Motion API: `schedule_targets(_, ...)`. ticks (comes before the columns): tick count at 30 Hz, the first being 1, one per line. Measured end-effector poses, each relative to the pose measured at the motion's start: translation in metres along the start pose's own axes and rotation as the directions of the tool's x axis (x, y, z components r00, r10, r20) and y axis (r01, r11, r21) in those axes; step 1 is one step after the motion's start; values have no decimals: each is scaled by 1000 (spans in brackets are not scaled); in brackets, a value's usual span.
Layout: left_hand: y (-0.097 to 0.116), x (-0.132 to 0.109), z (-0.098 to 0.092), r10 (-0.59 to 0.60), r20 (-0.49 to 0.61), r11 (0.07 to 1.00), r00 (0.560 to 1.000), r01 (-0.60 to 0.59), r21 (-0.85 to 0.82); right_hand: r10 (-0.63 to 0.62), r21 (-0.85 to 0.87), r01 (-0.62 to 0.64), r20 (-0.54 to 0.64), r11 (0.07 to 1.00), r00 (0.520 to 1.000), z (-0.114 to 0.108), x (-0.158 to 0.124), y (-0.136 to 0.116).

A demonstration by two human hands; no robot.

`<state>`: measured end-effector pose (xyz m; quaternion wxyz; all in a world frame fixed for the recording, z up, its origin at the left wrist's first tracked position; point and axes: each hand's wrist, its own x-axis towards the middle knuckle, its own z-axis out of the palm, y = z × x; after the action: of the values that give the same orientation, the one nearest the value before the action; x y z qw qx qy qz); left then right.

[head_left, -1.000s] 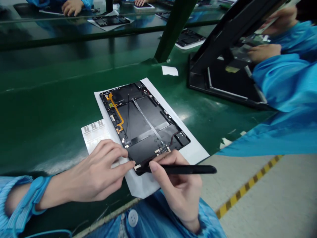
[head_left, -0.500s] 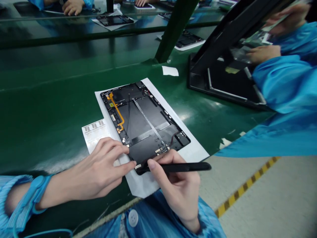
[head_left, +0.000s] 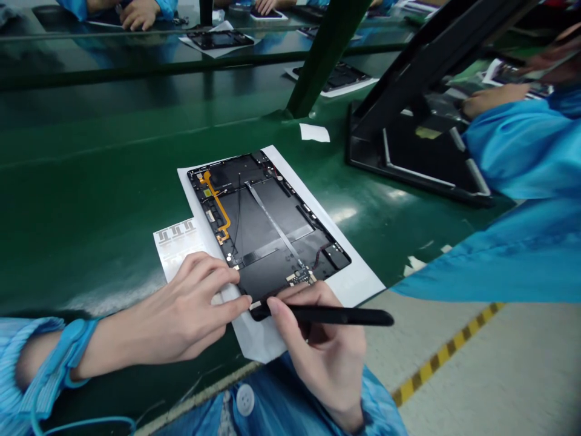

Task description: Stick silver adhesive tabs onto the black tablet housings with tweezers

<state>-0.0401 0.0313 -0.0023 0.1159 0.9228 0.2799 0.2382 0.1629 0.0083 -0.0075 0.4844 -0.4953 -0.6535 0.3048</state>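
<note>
Head view: you look forward and down across a green workbench [head_left: 91, 230], with a floor [head_left: 454, 369] marked by yellow-and-black tape [head_left: 447, 351] beyond its near right edge.
Around you: a co-worker's blue sleeve [head_left: 521, 151] and hand [head_left: 492, 100] fill the right side, beside a black angled stand [head_left: 422, 157]. Farther up the bench, past a green post [head_left: 327, 60], dark panels [head_left: 220, 39] lie on white sheets.
Sheets: a white sheet [head_left: 363, 284] lies slantwise on the bench, partly over a printed label sheet [head_left: 175, 239]. A white paper scrap [head_left: 314, 132] lies well beyond them.
Tablet frame: the open tablet frame [head_left: 267, 224] lies flat on the white sheet, directly in front of you, its inner side bare, with no cover on it.
Fitted parts: an orange flex cable [head_left: 216, 203] runs down the far left side. A thin silver strip [head_left: 275, 224] crosses diagonally to a small circuit board [head_left: 300, 278] at the near edge.
Left hand: your left hand [head_left: 172, 309] rests at the frame's near corner, its fingers [head_left: 222, 290] loosely together, touching the edge.
Right hand: your right hand [head_left: 322, 363] pinches a black pen-shaped tool [head_left: 336, 315] between thumb and fingers, its tip at that same corner.
</note>
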Motion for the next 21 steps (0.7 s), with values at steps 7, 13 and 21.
schedule_targets(7, 1, 0, 0, -10, -3, 1000, 1000, 10, 5, 4, -12, -4, 8, 1000, 1000, 0, -1, 3)
schedule_targets(13, 1, -1, 0, -12, 8, 1000, 1000, 12, -2, 33, 93, -32, -6, 995, 999, 0, -3, 7)
schedule_targets(21, 0, 1, -2, 12, 11, 1000, 1000, -12, -2, 9, 141, -14, 41, 990, 999, -5, 3, 4)
